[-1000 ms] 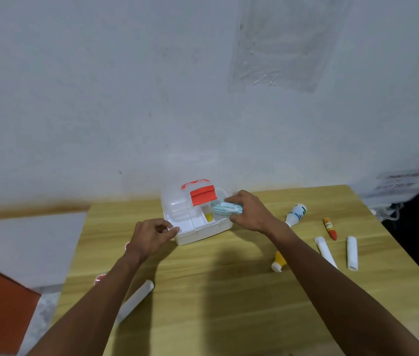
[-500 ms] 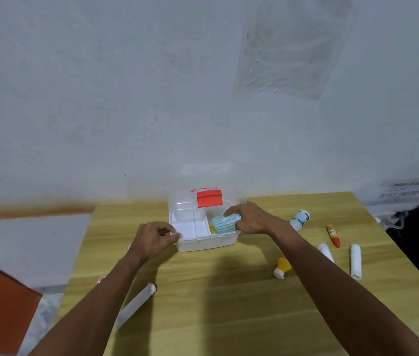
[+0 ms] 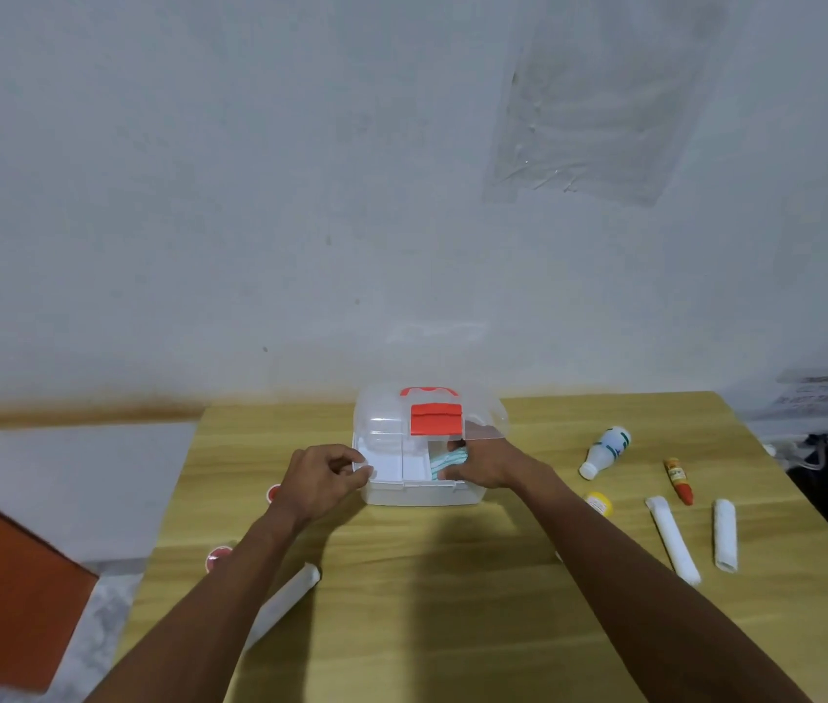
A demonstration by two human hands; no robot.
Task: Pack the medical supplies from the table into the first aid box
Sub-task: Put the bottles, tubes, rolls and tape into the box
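Observation:
A white first aid box (image 3: 422, 494) with a clear raised lid and a red latch (image 3: 436, 418) stands at the far middle of the wooden table (image 3: 452, 601). My left hand (image 3: 323, 476) grips the box's front left corner. My right hand (image 3: 485, 464) holds a pale green-and-white rolled pack (image 3: 447, 461) down inside the box's right compartment. To the right on the table lie a white bottle (image 3: 604, 451), a red-orange tube (image 3: 678, 480), a yellow-capped item (image 3: 599, 502) and two white rolls (image 3: 673, 540) (image 3: 725, 534). Another white roll (image 3: 282, 603) lies under my left forearm.
A grey wall rises right behind the table. Two small round red-and-white items (image 3: 219, 558) (image 3: 274, 493) sit near the table's left edge. An orange-brown panel (image 3: 1, 591) is at the lower left, off the table. Cables and a label hang at the far right (image 3: 818, 443).
My right hand has lowered the green-and-white pack from above the box rim down into the right compartment. The box has turned squarer to me, and the lid stands more upright.

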